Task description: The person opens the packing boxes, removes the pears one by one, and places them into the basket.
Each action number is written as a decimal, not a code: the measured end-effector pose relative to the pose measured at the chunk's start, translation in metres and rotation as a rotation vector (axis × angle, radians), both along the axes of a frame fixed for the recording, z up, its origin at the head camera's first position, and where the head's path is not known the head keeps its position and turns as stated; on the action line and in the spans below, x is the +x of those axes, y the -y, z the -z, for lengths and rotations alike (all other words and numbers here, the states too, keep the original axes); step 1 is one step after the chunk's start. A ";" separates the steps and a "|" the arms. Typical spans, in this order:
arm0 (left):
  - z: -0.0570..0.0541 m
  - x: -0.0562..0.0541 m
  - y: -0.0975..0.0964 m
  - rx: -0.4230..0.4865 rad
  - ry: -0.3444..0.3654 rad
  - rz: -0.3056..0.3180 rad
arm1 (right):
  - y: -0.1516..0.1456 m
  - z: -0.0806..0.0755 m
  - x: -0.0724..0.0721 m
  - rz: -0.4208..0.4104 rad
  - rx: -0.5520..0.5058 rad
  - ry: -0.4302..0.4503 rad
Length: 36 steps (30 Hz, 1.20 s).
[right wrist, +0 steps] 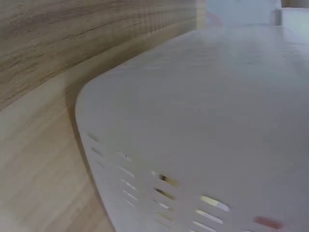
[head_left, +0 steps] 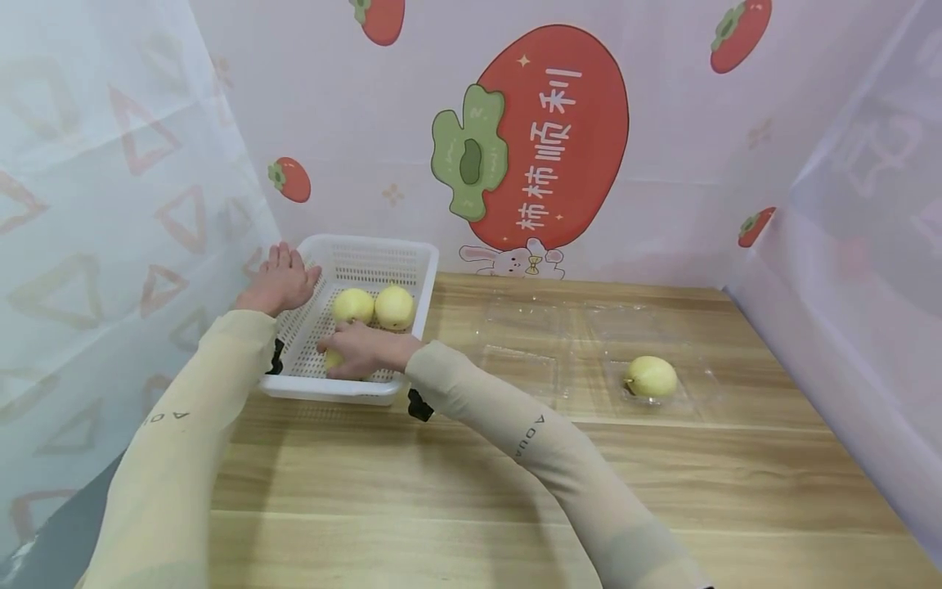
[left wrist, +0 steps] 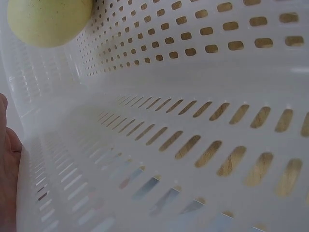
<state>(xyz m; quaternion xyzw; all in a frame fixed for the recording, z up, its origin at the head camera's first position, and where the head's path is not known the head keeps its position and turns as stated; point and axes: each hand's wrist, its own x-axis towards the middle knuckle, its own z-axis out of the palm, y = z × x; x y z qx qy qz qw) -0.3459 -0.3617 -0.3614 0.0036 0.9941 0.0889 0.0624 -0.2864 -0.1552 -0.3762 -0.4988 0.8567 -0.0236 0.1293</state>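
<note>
A white plastic basket (head_left: 346, 391) with slotted walls stands at the left of the table and holds several pale yellow pears. Two of them, a left pear (head_left: 353, 305) and a right pear (head_left: 395, 307), lie side by side toward its back. My right hand (head_left: 362, 350) reaches over the front right rim and curls its fingers round another pear (head_left: 334, 360), which it mostly covers. At the left rim is my left hand (head_left: 282, 282), fingers straight and pointing away. The left wrist view shows the inside of the basket (left wrist: 193, 82) and one pear (left wrist: 48, 21).
Right of the basket lie two clear plastic clamshell boxes, a nearer box (head_left: 518, 368) and a farther box (head_left: 692, 393). The farther one holds a pear (head_left: 651, 377). Printed curtains enclose the wooden table (head_left: 471, 491) at the back and both sides.
</note>
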 end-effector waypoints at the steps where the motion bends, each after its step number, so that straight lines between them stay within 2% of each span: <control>1: -0.001 0.001 -0.001 0.002 0.001 0.002 | 0.000 -0.002 0.000 -0.006 -0.008 0.002; 7: 0.000 0.002 -0.001 0.015 -0.007 -0.002 | -0.004 -0.016 0.001 -0.036 -0.058 -0.005; 22: 0.004 0.001 0.000 0.015 -0.022 -0.021 | -0.025 -0.034 0.009 -0.041 -0.108 -0.003; 28: 0.004 -0.001 0.001 0.006 -0.029 -0.022 | -0.039 -0.047 0.013 -0.071 -0.176 -0.053; 36: 0.005 -0.001 0.002 -0.011 -0.023 -0.013 | -0.066 -0.054 0.015 -0.101 -0.260 -0.160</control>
